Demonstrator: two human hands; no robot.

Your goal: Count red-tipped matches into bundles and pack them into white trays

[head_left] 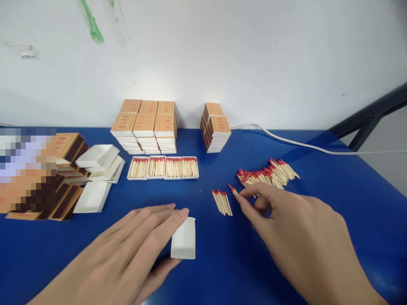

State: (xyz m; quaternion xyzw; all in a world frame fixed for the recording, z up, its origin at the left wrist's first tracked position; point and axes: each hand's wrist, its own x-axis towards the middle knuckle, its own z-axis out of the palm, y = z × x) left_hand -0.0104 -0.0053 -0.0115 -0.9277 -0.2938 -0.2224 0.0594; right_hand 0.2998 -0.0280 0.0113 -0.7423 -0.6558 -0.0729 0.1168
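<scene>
My left hand point(136, 245) is closed around a white matchbox tray point(184, 241), its fingers at the far end and thumb at the near end. The tray has no matches in it. Between thumb and index finger, my right hand point(286, 228) pinches a few red-tipped matches point(234, 190). Just left of those fingertips, a small row of matches point(221, 202) lies on the blue table point(216, 275). Beyond my right hand is a larger pile of loose matches point(267, 174), partly hidden by the fingers.
Several filled trays point(163, 167) stand side by side in front of stacked matchboxes point(144, 127). A smaller matchbox stack point(218, 127) is to their right. At left are white trays point(93, 197) and more boxes point(68, 148), partly pixelated. A white cable point(286, 140) runs along the wall.
</scene>
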